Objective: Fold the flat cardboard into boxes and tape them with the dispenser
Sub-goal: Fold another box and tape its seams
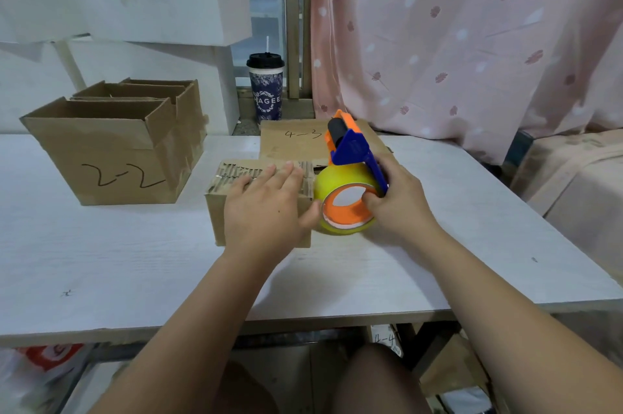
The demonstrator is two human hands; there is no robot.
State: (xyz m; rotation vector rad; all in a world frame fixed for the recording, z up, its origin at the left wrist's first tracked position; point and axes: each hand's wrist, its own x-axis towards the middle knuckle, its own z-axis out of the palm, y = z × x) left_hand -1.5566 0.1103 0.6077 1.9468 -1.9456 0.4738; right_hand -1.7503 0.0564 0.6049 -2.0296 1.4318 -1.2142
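White tabletop (438, 245) ran bare from the front edge up to a small cardboard box (217, 214) standing mid-table. Much of its near face and top was hidden under the left hand (266, 207), which lay over it with fingers straight and released. Just right of the box, the right hand (401, 201) grasped the tape dispenser (350, 147), fingers curled round its handle, yellow roll (333, 184) beside the box's right side. Behind them, flat cardboard (290, 143) marked 4-3 lay partly covered by the dispenser. An open box (111, 157) marked 2-2 stood well apart at left. Pink curtain (472, 42) hung past the far edge.
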